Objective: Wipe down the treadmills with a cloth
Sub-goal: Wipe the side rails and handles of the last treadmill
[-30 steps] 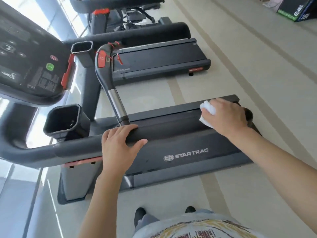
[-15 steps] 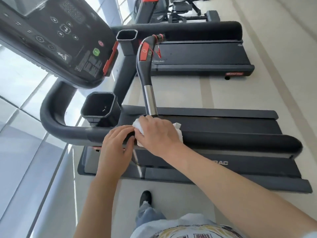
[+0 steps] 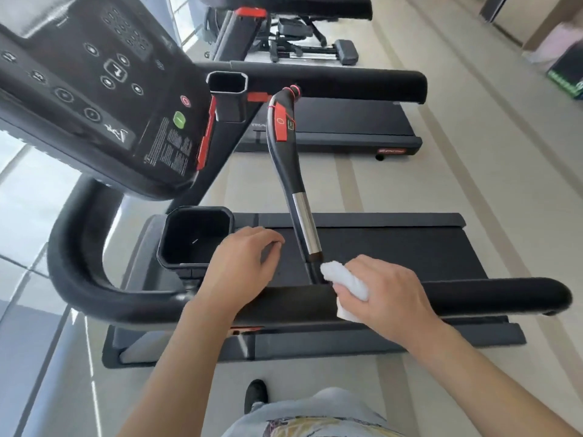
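I stand beside a black treadmill (image 3: 394, 247), looking down at its padded side handrail (image 3: 492, 296). My right hand (image 3: 391, 301) grips a crumpled white cloth (image 3: 345, 280) and presses it on the rail, just at the foot of the black and silver inner handle (image 3: 298, 190). My left hand (image 3: 239, 269) hovers over the rail beside the cup holder (image 3: 195, 234), fingers loosely curled and holding nothing. The console (image 3: 94, 89) hangs over the upper left.
A second treadmill (image 3: 347, 124) stands parallel beyond, with a strip of pale floor between. More gym equipment (image 3: 299, 36) sits farther back. Boxes (image 3: 568, 74) lie at the far right. My shoe (image 3: 255, 394) is on the floor below the rail.
My right hand has slid the cloth to the right along the rail, away from my left hand. My left hand has let go of the rail and lifted toward the cup holder.
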Demonstrator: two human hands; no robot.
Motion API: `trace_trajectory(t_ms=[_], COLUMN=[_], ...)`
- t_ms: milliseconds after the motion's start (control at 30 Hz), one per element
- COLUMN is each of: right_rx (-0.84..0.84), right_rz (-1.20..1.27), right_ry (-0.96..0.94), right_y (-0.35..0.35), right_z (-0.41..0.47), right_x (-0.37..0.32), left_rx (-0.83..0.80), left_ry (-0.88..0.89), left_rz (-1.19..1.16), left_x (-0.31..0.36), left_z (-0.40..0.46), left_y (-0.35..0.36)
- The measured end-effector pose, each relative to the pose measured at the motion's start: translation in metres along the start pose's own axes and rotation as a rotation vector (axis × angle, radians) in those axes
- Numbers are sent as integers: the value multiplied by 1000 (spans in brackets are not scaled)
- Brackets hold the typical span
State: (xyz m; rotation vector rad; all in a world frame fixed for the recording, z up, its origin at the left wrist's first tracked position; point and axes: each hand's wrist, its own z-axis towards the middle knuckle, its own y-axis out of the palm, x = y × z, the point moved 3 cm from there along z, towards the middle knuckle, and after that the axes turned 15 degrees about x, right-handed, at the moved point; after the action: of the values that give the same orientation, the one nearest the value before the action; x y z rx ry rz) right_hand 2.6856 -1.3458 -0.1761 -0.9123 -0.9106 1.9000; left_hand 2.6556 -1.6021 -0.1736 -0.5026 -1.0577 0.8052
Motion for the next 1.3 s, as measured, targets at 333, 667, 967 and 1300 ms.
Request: trace_trajectory(t_ms=[333,667,967,1300], right_rx=[-234,113,151,218], right_rz=[147,123,216,263], right_ry=[109,-157,38,-121], right_y=[30,91,128,101], right_z=[41,149,304,191], right_x=[-25,-31,-39,-37], left_rx=[-15,-5,-7,33], left_ry=[27,9,-57,-30], left_rz=[-39,-18,55,91], left_x=[-32,-42,-42,-38], left_z=[56,60,58,56], left_y=[15,30,29,28])
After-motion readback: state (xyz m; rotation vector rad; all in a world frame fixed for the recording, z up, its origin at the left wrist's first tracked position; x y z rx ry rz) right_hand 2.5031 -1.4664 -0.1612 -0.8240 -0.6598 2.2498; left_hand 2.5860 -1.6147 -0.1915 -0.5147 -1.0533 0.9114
